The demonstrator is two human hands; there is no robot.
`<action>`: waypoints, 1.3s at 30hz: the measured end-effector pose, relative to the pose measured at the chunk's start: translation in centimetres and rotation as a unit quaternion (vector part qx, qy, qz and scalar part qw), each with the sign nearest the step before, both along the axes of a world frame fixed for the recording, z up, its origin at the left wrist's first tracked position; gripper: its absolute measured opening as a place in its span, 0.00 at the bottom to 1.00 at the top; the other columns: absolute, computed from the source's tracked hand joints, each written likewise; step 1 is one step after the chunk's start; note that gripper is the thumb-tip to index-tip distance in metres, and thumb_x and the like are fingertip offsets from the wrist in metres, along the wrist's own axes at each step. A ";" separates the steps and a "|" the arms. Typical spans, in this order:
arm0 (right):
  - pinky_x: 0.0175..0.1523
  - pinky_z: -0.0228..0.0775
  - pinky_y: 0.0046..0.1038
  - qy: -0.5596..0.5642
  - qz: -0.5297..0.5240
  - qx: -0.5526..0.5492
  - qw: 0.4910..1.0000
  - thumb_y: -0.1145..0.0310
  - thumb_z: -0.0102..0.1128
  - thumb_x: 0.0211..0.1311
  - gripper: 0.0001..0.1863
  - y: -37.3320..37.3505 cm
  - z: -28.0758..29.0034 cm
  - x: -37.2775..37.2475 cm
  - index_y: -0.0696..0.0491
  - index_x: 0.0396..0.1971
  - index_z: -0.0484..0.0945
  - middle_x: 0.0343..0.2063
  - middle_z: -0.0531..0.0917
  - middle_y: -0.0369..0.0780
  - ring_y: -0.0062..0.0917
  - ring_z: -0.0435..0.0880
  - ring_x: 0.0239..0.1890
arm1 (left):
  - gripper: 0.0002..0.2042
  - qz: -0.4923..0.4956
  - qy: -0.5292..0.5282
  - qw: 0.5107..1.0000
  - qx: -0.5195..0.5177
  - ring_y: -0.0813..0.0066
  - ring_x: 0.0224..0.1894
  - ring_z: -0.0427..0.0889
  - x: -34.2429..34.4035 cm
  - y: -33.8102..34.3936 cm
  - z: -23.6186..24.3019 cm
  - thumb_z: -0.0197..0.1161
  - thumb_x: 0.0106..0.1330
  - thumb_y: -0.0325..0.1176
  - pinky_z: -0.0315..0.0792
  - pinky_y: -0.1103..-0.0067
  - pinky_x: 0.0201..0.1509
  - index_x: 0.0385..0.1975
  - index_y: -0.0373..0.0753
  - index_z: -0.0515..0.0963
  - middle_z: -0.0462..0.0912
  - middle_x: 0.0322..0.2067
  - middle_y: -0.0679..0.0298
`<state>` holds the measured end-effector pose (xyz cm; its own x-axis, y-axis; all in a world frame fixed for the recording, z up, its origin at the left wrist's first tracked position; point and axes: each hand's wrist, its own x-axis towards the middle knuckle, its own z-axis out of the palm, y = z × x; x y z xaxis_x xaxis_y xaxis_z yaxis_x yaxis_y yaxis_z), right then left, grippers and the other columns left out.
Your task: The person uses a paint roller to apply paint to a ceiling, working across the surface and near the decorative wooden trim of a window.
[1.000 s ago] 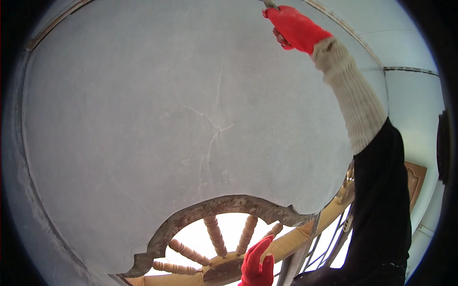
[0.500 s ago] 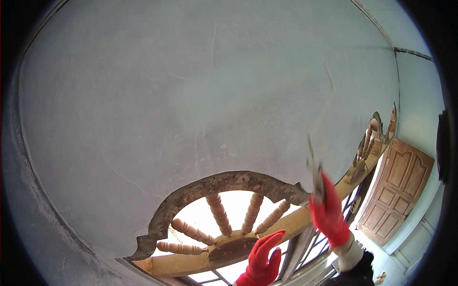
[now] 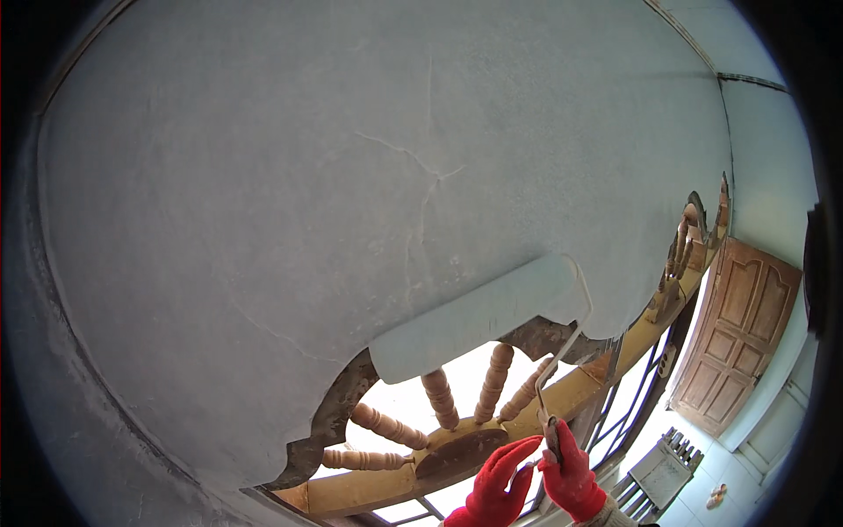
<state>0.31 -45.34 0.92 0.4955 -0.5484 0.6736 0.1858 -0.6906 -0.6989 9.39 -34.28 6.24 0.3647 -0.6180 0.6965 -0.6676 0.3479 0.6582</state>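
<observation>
"Where's the roller [image 3: 474,318]?"

"Five o'clock, hiding part of the arch [image 3: 338,411]; the right hand [image 3: 571,474] wraps its handle [image 3: 551,436]."

"Left hand [image 3: 496,487]?"

"Half-curled, empty, wrist cut off. Spindles [image 3: 441,400] at six, door [image 3: 738,338] at four."

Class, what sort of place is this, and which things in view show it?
It looks like a room in a house being redecorated: a paint roller, a cracked grey wall and a panelled door show it.
</observation>
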 end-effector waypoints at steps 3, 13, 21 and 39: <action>0.29 0.71 0.26 -0.010 -0.003 -0.020 1.000 0.77 0.49 0.58 0.30 1.0 3.9 0.9 0.61 0.61 0.52 0.25 0.79 0.45 0.26 0.80 0.24 | 0.18 -0.053 0.006 0.998 -0.035 0.64 0.50 0.75 1.2 0.5 -0.3 0.54 0.59 0.22 0.68 0.73 0.54 0.51 0.35 0.70 0.76 0.48 0.55; 0.28 0.69 0.26 -0.171 -0.033 -0.166 0.971 0.66 0.46 0.63 0.24 -2.9 28.2 8.5 0.58 0.57 0.61 0.23 0.75 0.40 0.21 0.75 0.22 | 0.15 0.010 0.022 0.999 -0.035 0.59 0.48 0.75 2.4 5.5 2.9 0.50 0.59 0.19 0.68 0.73 0.51 0.47 0.32 0.71 0.76 0.45 0.53; 0.20 0.59 0.19 -0.163 0.050 -0.197 0.966 0.60 0.43 0.65 0.17 -0.4 50.2 8.4 0.56 0.46 0.68 0.15 0.67 0.30 0.14 0.64 0.14 | 0.17 -0.011 -0.014 0.994 -0.103 0.61 0.49 0.75 4.4 6.3 3.5 0.54 0.60 0.22 0.68 0.73 0.52 0.50 0.33 0.70 0.75 0.46 0.54; 0.27 0.68 0.21 -0.141 0.030 -0.076 0.987 0.74 0.46 0.61 0.29 5.2 12.5 6.6 0.57 0.63 0.53 0.21 0.75 0.36 0.17 0.74 0.21 | 0.16 0.039 -0.028 0.997 -0.065 0.61 0.51 0.72 4.6 10.1 2.7 0.50 0.66 0.31 0.67 0.73 0.53 0.51 0.31 0.67 0.72 0.49 0.52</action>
<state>6.86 -40.12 13.43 0.3055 -0.4067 0.8610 0.4012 -0.7650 -0.5038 13.98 -24.19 8.97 0.3665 -0.4917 0.7899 -0.7304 0.3738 0.5716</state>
